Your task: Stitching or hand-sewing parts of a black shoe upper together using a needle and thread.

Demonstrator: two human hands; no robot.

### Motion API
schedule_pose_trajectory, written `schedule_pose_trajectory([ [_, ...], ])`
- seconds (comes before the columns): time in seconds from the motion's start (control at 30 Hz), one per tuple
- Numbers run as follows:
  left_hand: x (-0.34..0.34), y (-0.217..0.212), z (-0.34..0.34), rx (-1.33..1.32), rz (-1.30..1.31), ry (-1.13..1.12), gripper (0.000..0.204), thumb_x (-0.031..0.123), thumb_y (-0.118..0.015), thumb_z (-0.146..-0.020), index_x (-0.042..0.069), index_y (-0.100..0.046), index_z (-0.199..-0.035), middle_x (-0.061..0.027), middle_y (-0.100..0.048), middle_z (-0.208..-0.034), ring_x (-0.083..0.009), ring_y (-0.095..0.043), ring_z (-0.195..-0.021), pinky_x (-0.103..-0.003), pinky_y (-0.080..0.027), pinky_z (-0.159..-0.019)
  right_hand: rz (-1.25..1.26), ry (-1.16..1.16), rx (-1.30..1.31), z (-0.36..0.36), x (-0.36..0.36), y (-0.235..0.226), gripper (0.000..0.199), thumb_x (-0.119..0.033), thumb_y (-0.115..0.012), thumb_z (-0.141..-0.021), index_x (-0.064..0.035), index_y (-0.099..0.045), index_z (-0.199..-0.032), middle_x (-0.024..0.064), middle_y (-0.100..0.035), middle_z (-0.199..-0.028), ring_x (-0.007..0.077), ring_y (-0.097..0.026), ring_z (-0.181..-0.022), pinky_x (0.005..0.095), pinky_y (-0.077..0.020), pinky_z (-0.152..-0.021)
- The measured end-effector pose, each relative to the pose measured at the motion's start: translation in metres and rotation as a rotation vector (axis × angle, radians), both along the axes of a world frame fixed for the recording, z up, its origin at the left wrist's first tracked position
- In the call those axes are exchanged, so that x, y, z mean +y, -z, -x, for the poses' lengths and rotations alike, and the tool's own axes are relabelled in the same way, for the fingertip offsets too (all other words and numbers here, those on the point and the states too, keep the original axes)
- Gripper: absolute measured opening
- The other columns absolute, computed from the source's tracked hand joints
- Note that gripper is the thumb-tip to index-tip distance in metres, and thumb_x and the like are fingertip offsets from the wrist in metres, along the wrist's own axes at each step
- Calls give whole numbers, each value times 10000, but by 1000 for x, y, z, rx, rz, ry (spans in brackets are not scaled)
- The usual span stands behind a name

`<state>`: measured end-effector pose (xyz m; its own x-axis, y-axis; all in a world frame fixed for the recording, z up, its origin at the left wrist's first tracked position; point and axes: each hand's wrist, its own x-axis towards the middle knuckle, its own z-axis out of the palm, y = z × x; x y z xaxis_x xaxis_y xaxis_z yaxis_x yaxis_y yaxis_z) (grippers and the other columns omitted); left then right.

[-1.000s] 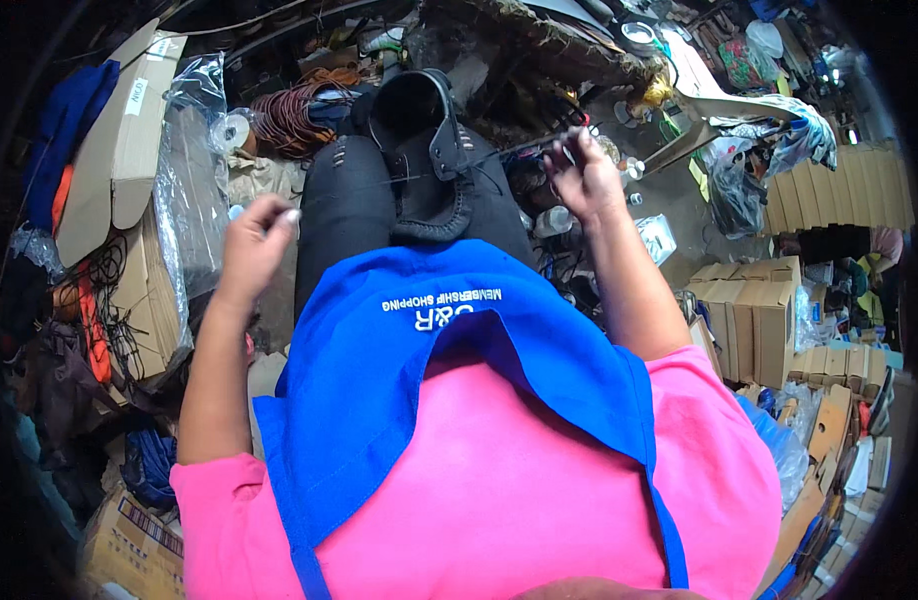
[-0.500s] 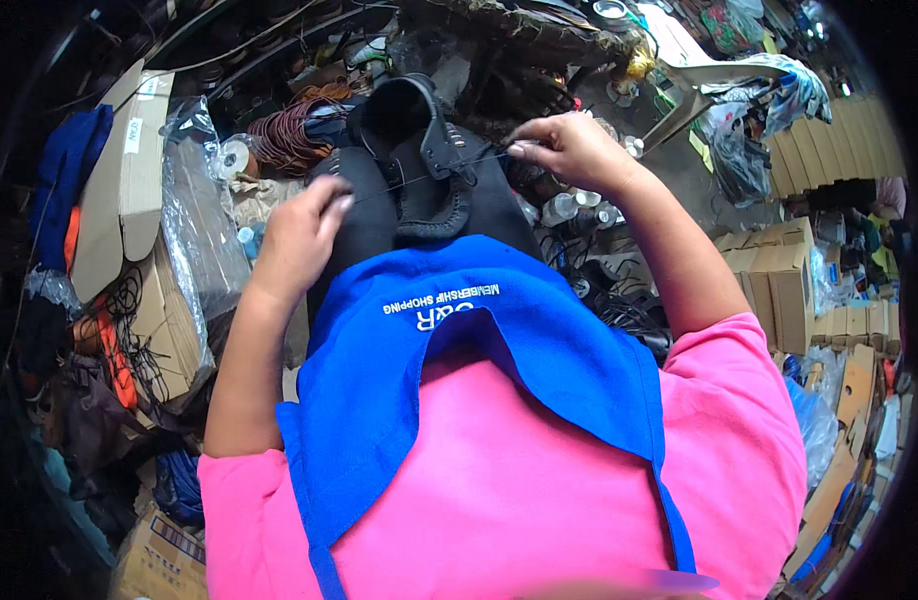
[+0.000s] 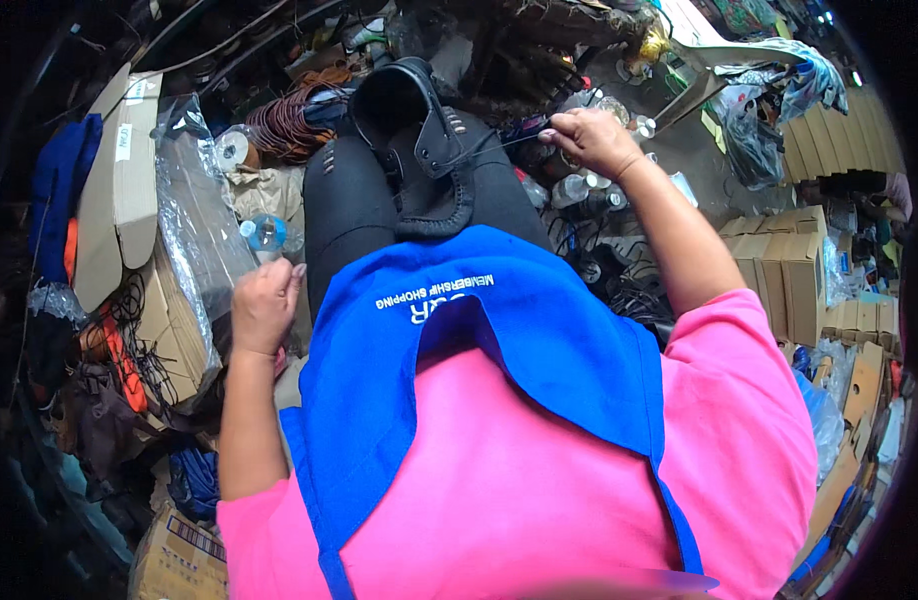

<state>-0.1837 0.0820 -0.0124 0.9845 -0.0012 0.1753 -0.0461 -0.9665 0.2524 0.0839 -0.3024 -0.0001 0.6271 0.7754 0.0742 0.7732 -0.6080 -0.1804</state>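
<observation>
A black shoe upper (image 3: pixel 437 145), open at its top and stitched along its lower edge, rests on my lap between my thighs. My right hand (image 3: pixel 594 142) is off to its right, with thumb and fingers pinched on a dark thread (image 3: pixel 479 150) that runs back to the upper. Over on the left, near the edge of the blue apron (image 3: pixel 479 260), my left hand (image 3: pixel 264 308) is raised in a loose fist, apart from the upper. Whatever is inside its fingers, if anything, is too fine to see.
Cardboard pieces (image 3: pixel 129 205) and clear plastic sheeting (image 3: pixel 204 200) stand on the left, near a coil of brown cord (image 3: pixel 297 118). Plastic bottles (image 3: pixel 571 190) sit beyond my right thigh. Cardboard boxes (image 3: pixel 779 270) are stacked at right.
My hands have spread apart. The left has moved down and away from the upper; the right has shifted slightly right, drawing the thread out.
</observation>
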Motion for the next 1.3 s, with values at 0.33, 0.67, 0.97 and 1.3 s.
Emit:
schedule_pose_trajectory([
  [0.33,52,40,-1,172,196,-584,570,136,-618,-841,10,-369,-1338,-205,-480,-1235,-307,-523,-1126,-354,-438,-914,-885,710,1292,-7,-29,46,368,-361,-469,-961,-49,-612,-1095,-55,-423,-633,56,-371,-544,219,-316,-525],
  [0.67,-90,-65,-180,-133,-346,584,748,-34,-613,-684,353,-482,-1310,-6,-369,-1438,-253,-234,-1384,-586,-191,-1086,-832,775,1258,7,-42,50,433,-393,-422,-973,-53,-552,-1209,-17,-556,-732,88,-536,-654,264,-451,-652],
  [0.97,-82,-93,-225,-198,-423,664,197,85,-636,-661,136,-604,-848,-26,-612,-873,-224,-576,-899,-356,-412,-755,-641,630,361,1,-63,61,553,-348,-651,-831,-20,-511,-1255,161,-583,-1125,197,-574,-995,329,-439,-911],
  [1.3,-69,-114,-189,-125,344,48,378,72,-697,-689,-21,-514,-1006,-100,-564,-903,-153,-577,-733,-288,-485,-649,-993,94,69,76,69,-60,190,-214,-723,-775,-73,-642,-873,78,-642,-752,200,-586,-608,291,-476,-612],
])
